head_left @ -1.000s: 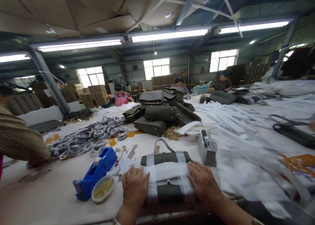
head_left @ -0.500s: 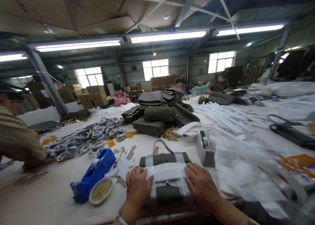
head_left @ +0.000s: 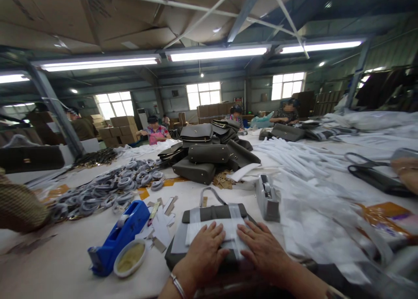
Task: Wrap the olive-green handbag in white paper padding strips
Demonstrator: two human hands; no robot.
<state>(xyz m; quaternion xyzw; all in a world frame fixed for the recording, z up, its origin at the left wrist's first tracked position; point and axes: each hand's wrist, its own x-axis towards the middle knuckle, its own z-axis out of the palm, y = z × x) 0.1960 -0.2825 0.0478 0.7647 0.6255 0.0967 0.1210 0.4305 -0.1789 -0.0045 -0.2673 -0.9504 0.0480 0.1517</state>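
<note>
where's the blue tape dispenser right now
In the head view the blue tape dispenser lies on the table, left of the wrapped handbag under both hands, with a small dish touching its near side.

I'm sitting in a workshop: fluorescent tubes (head_left: 218, 53) glowing under a board ceiling (head_left: 98, 20), daylight coming through far windows (head_left: 203, 94), cardboard boxes (head_left: 121, 127) stacking by the wall, steel post (head_left: 55, 109) standing left.

The near part of the olive handbag (head_left: 212, 212) is covered by both flat hands, left hand (head_left: 204, 253) and right hand (head_left: 261, 249), both forearms are cut by the bottom edge, a co-worker's sleeve (head_left: 19, 207) is cropped at the left edge, and far workers' faces are blurred.
</note>
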